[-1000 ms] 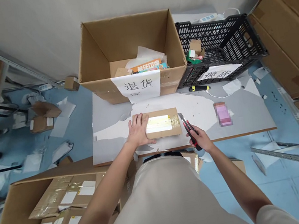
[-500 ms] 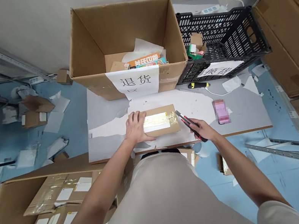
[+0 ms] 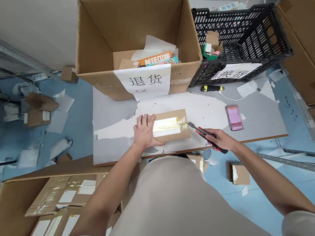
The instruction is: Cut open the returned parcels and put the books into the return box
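A small taped cardboard box [image 3: 173, 136] with a white label lies flat on the table in front of me. My left hand [image 3: 145, 131] grips its left end, fingers over the far edge and thumb along the near side. In my right hand [image 3: 217, 138] is a black and red utility knife [image 3: 200, 131]. Its blade points up and left, with the tip at the box's right end; whether it touches the tape I cannot tell. To the right a phone [image 3: 234, 118] with a pink screen lies on the table.
A large open carton [image 3: 102, 81] with a paper sign stands at the back, beside a black plastic crate [image 3: 257, 43]. A yellow-black tool [image 3: 212, 88] lies before the crate. At lower left is a big carton [image 3: 0, 227] of parcels. Stacked boxes [image 3: 305, 47] stand right.
My right hand has moved slightly right and down with the utility knife. My left hand stays on the box, and the view has shifted a little.
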The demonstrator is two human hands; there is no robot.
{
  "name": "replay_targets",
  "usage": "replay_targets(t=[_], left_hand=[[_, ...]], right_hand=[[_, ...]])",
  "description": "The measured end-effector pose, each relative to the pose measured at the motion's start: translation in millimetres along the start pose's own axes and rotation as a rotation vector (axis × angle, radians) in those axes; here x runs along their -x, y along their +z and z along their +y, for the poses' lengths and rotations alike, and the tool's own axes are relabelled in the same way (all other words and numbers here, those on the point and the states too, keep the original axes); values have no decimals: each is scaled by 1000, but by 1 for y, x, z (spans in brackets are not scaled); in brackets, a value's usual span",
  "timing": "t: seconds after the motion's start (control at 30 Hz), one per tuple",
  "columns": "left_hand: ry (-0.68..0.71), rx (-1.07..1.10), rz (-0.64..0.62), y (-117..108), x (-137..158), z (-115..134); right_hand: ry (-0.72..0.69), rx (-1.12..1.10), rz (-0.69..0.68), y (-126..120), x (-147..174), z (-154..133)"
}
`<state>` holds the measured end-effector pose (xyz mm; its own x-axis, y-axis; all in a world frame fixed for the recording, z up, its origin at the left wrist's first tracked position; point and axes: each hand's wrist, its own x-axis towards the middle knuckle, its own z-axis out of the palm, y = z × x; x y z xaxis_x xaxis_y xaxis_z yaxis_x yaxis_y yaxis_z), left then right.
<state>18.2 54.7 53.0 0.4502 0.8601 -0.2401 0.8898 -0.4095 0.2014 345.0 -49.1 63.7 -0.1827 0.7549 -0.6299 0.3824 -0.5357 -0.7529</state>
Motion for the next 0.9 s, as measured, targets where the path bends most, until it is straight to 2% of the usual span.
replay_targets(t=[0.13, 0.27, 0.43, 0.57, 0.73, 0.83, 0.9], left_hand=[[37, -11, -5, 0, -1, -3], [6, -18, -12, 1, 0, -2], [-17, -18, -13, 0, 2, 2], [0, -11, 2, 0, 3, 1], [3, 0, 28, 2, 2, -1], [11, -1, 35, 4, 3, -2], [17, 0, 42, 5, 4, -3]], right_hand=[[-5, -109, 48, 16, -3, 8], [-4, -226, 41, 27, -4, 13], [-23, -135, -50, 10, 5, 18], [-10, -63, -53, 1, 13, 23], [25, -53, -116, 20, 20, 31], [24, -125, -72, 31, 26, 38], [36, -151, -58, 28, 32, 45]])
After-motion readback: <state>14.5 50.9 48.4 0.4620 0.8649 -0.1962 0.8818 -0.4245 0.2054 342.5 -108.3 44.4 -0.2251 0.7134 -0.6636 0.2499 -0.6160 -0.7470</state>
